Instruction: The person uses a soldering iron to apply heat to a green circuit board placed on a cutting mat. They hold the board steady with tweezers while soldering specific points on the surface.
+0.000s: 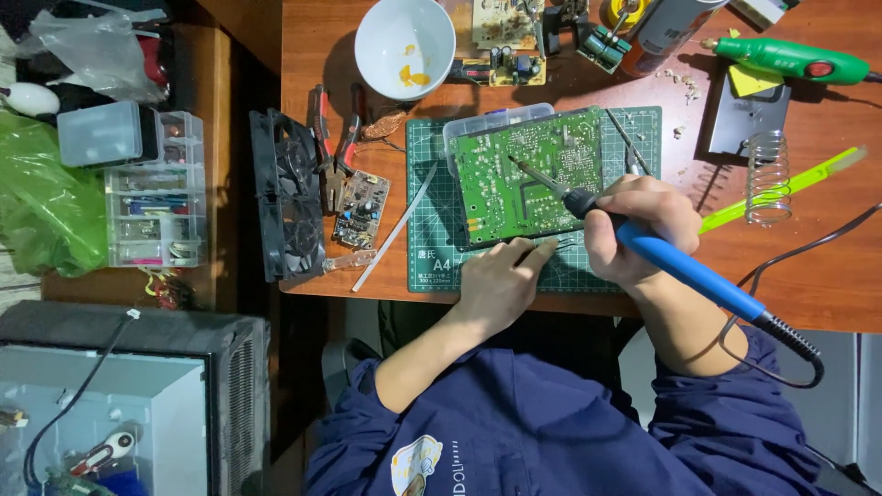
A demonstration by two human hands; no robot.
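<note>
Head view only. Right hand (634, 230) closed around blue-handled soldering iron (684, 266), tip pointing toward 10 o'clock and resting on green circuit board (528, 174). Board sits tilted on a clear plastic box (496, 119), on the green cutting mat (427, 248) at centre of the desk (827, 276). Left hand (501, 280) lies loosely curled at the board's 6 o'clock edge, fingertips touching the mat just below it — cannot tell if it pinches anything. Iron's black cord loops off toward 4 o'clock.

Around: white bowl (404, 46) at 12 o'clock of the mat, red-handled pliers (333, 138) and small circuit board (360, 209) at 9 o'clock, black fan (287, 197) at the desk's left edge. Tweezers (632, 147) at the board's 3 o'clock side. Coiled iron stand (767, 179) and green rotary tool (790, 60) toward 2 o'clock — well apart from the hands.
</note>
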